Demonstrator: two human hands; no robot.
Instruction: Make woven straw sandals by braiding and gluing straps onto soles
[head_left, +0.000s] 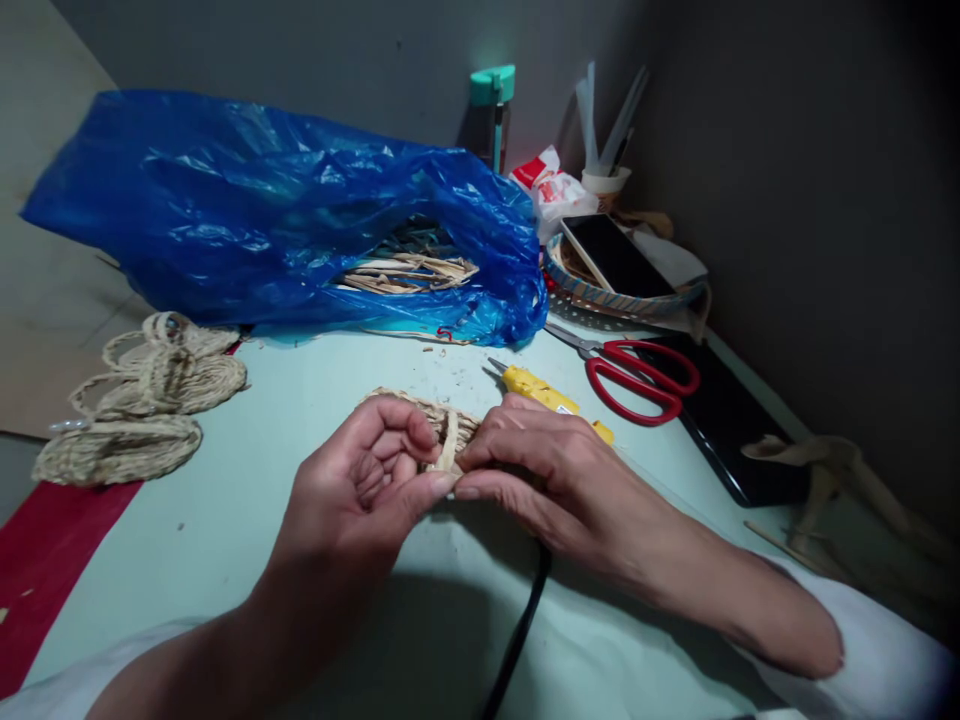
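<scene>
Both my hands meet at the middle of the table around a braided straw piece (426, 402), whose upper edge shows above my fingers. A pale flat strip (450, 438) crosses it between the hands. My left hand (375, 470) has curled fingers, with its thumb pressed at the strip's lower end. Thumb and fingertips of my right hand (536, 460) pinch the piece from the right. Most of the braided piece is hidden by the hands. Just beyond my right hand lies a yellow glue gun (536, 387), its nozzle pointing left.
Finished-looking braided straw pieces (161, 375) lie at left. A blue plastic bag (247, 220) with dry straw (409, 272) spans the back. Red-handled scissors (637, 380), a black tablet-like slab (739, 430) and a basket (592, 290) holding a phone (619, 255) are right. A black cord (521, 635) runs toward me.
</scene>
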